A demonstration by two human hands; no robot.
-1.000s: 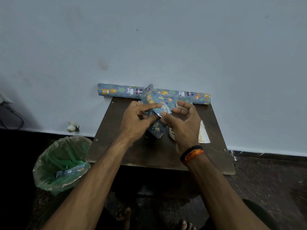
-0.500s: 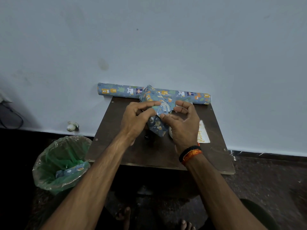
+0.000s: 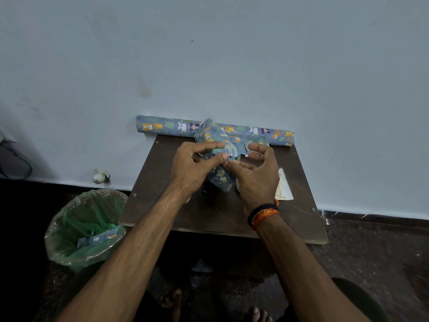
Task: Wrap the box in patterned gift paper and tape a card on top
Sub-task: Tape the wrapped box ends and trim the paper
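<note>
On the table (image 3: 299,219), both hands (image 3: 227,169) hold the box (image 3: 220,156) angled away.

A plain pale blue-grey painted wall (image 3: 232,54), faintly stained, fills the background. A small dark brown wooden tabletop (image 3: 220,214) stands against it on a dark speckled floor (image 3: 371,252). Light is dim and even.

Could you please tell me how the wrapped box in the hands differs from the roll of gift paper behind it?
The wrapped box is short, creased and tilted, while the paper roll is a long smooth tube lying flat against the wall. The left hand and right hand pinch the box's paper; nothing touches the roll. Both show the same blue animal print.
</note>
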